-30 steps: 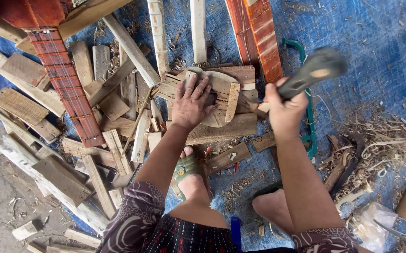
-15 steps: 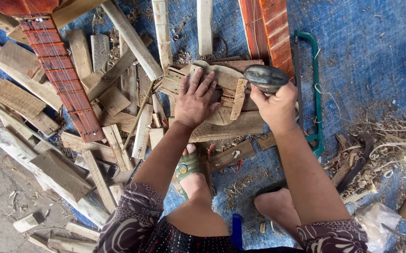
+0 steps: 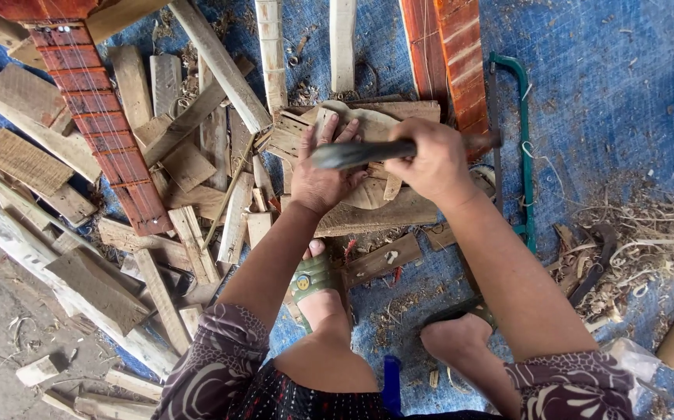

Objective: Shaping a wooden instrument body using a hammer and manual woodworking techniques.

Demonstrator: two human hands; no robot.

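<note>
Wood workpiece [image 3: 368, 128], pale w/ a curved outline, lies flat on a stack of offcuts [image 3: 387, 214] over blue tarp [image 3: 625, 93], just ahead of the sandalled foot [image 3: 314, 280]. Left hand [image 3: 323, 175] pressed palm-down on it, fingers spread, not clenched. Right hand [image 3: 429, 162] fisted tight around handle of a dark-bladed chopping tool [image 3: 360, 153]; blade blurred, crossing above L knuckles. Judgement: keep L fingers clear of the cutting line, short controlled strokes, wt. on the piece so it can't skid. Green-framed saw [image 3: 525, 140] lies nearby, apart.

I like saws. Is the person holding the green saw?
No, the green saw lies on the blue tarp; the right hand grips a dark tool.
</note>
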